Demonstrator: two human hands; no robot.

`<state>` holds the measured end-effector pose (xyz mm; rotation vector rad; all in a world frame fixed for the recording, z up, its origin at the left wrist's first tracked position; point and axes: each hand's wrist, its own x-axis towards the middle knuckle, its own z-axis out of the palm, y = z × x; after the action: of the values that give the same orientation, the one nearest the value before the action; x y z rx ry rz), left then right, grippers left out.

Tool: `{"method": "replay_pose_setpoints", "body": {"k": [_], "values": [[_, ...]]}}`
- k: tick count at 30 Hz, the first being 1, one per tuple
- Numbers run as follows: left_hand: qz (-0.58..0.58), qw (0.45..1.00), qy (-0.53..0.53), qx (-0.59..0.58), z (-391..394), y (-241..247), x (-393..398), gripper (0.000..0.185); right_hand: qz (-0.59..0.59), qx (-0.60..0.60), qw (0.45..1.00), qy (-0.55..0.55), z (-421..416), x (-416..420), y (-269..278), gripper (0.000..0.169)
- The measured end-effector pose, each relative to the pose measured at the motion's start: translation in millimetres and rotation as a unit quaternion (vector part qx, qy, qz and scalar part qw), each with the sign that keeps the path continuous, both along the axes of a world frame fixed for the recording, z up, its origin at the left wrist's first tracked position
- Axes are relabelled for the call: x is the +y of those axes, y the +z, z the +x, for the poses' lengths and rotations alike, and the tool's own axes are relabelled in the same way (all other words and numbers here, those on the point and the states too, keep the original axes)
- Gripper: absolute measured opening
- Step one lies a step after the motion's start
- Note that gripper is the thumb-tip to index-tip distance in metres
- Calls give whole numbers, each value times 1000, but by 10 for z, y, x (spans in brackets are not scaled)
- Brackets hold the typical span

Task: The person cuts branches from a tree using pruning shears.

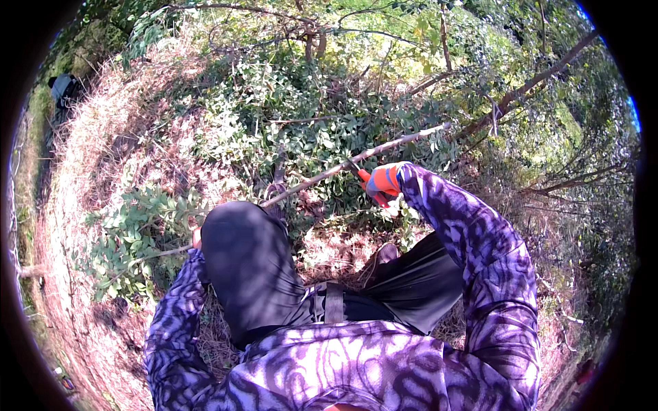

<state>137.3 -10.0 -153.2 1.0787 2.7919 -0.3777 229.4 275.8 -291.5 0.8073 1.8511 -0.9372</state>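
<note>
A long, thin cut branch (360, 156) runs slantwise from beside my raised knee up to the right. My right hand (383, 182), in an orange and grey work glove, is closed around the red-orange handle of a cutting tool (360, 173), probably pruning shears. The tool's dark blade end touches or overlaps the branch. My left hand (197, 239) is mostly hidden behind the knee; only a small part shows, beside a thinner stem with leaves (172, 250). What its fingers grip cannot be made out. Leafy foliage (133, 231) spreads to the left of it.
Dense green shrubs (318, 138) grow in front of me. Thicker bare limbs (534, 85) reach in from the upper right. Dry grass (103, 185) covers the ground on the left. Another person (64, 90) is far off at the upper left.
</note>
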Motion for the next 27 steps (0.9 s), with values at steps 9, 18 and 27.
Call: {"method": "replay_pose_setpoints", "body": {"k": [9, 18, 27], "values": [[36, 999, 3, 39, 1, 1, 70, 38, 60, 92, 985, -136, 176, -128, -328, 30], [69, 995, 15, 64, 35, -7, 114, 42, 68, 193, 948, -244, 314, -297, -798, 44], [101, 991, 15, 87, 85, 20, 143, 46, -93, 171, 905, -380, 324, -258, -732, 41]]}}
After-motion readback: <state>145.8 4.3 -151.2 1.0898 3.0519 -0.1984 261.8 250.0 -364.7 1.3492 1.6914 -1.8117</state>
